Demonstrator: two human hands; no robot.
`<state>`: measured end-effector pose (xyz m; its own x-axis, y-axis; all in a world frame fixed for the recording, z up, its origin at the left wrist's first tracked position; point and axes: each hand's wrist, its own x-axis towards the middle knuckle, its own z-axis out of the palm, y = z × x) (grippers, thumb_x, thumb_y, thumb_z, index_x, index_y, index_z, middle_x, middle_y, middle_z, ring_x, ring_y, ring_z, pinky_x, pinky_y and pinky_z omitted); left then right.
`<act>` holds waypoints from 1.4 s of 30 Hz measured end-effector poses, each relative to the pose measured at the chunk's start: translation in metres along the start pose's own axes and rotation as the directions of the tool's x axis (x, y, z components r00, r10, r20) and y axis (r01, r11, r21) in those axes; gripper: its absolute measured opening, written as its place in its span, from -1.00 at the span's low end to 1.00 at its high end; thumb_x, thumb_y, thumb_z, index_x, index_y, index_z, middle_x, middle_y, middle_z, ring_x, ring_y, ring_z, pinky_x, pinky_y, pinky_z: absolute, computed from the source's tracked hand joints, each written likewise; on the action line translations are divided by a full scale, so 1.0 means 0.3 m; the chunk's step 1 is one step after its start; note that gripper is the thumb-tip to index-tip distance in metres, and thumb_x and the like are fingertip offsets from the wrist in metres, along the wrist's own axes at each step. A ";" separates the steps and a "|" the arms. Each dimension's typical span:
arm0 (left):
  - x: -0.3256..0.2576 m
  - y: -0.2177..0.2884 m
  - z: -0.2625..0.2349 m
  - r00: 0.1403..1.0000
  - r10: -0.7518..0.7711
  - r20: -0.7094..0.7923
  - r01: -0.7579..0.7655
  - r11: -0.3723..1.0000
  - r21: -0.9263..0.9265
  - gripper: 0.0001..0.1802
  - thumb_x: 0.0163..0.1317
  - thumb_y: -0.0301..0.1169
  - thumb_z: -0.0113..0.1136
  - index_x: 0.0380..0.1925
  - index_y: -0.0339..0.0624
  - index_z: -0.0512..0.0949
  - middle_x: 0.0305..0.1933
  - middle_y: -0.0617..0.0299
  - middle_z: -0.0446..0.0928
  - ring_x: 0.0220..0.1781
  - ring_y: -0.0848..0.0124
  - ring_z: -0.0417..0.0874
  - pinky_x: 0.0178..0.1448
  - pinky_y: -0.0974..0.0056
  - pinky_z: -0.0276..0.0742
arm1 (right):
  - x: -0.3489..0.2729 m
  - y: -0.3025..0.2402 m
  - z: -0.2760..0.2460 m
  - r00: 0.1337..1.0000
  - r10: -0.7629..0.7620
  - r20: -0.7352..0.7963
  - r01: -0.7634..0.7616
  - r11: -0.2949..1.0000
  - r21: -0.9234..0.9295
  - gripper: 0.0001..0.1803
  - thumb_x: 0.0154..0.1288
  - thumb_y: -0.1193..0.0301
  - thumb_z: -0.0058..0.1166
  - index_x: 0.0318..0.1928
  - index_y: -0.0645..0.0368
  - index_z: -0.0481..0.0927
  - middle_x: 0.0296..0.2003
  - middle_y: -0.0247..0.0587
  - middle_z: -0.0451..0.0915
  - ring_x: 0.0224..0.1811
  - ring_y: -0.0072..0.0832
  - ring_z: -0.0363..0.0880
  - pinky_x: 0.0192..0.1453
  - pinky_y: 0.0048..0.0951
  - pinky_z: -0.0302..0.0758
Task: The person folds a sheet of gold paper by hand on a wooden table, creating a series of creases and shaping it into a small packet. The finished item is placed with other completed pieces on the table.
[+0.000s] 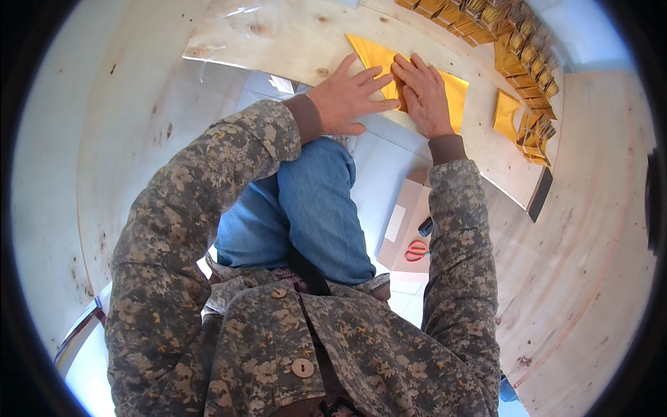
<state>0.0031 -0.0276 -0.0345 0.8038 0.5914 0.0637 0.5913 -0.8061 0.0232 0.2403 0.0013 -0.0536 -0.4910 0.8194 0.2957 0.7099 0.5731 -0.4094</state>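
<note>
A yellow sheet point(454, 97), paper-like and with a slanted, folded-looking edge at its left, lies on the pale wooden board point(271, 43) in front of me. My left hand point(353, 96) rests over its left part with the fingers spread. On its middle lies my right hand point(422, 96), fingers stretched out and close together, the palm side down. Both hands touch the sheet and hide much of its centre, including any crease beneath them. Neither hand appears to grip anything.
Rows of folded yellow bundles point(513, 43) line the board's far right edge. Nearer stands another folded yellow piece point(507, 111). Below the board, a cardboard box point(401, 233) holds red-handled scissors point(415, 251) and a dark object point(425, 226). Clear film point(233, 10) lies at the far left.
</note>
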 end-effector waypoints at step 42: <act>-0.020 -0.081 0.020 0.742 -0.648 -0.172 0.629 0.761 -0.158 0.02 0.27 0.27 0.09 0.50 -0.26 0.17 0.60 0.00 0.14 0.65 0.17 0.06 0.63 -0.20 -0.18 | 0.013 -0.057 -0.049 0.996 0.016 0.092 -0.013 0.999 -0.033 -0.27 0.12 0.10 0.32 0.29 0.13 0.54 0.42 -0.21 0.42 0.56 -0.14 0.20 0.63 -0.04 -0.04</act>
<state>-0.0157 -0.0113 -0.0416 0.2017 0.9581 0.2036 0.9453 -0.2449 0.2157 0.2337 -0.0056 -0.0328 -0.5239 0.8258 0.2087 0.7325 0.5619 -0.3844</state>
